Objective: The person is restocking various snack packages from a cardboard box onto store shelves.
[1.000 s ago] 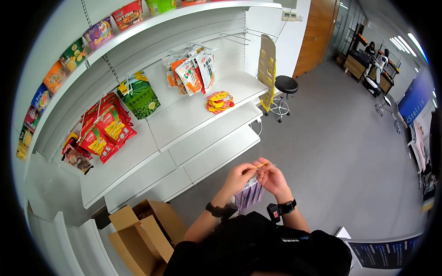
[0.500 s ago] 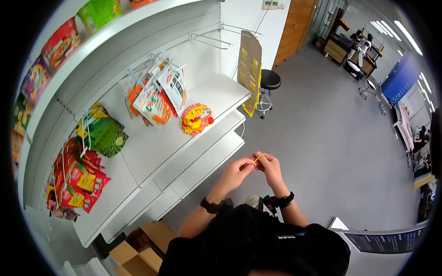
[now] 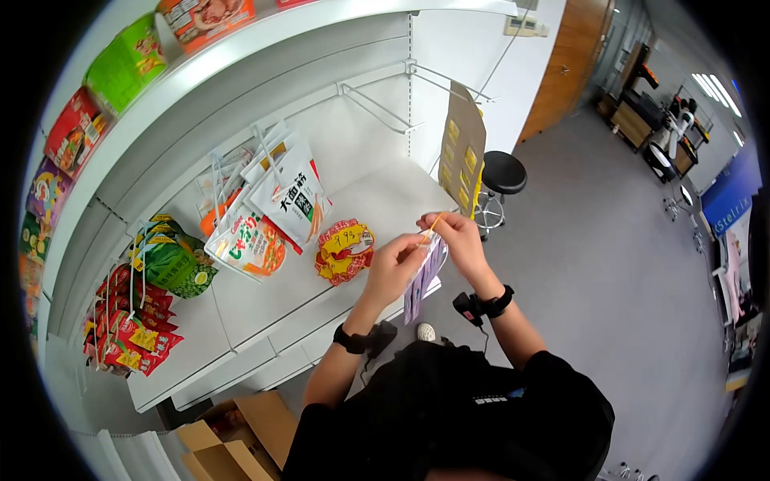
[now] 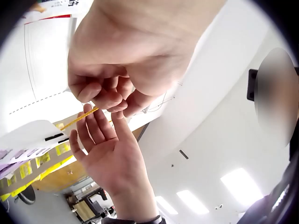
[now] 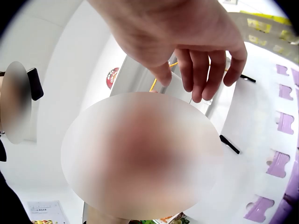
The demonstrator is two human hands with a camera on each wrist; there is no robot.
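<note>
In the head view my left hand pinches an orange-yellow cord between thumb and curled fingers. My right hand is close against it on the right. From the left wrist view, the right hand's palm shows with long, mostly straight fingers, and the cord crosses at their tips. A white card strip with purple packets hangs below the hands. The right wrist view shows the white card close by the right fingers, with two black slots and purple packets along its edge.
A hanging cardboard strip with yellow packets is just beyond the hands, by bare hooks. Snack bags hang left, beside yellow price tags on the white shelf. An open cardboard box and black stool stand lower.
The hands, with the cord, have risen toward the shelf and the hanging yellow strip. The purple packets now hang in sight below them. The head view has shifted closer to the hooks.
</note>
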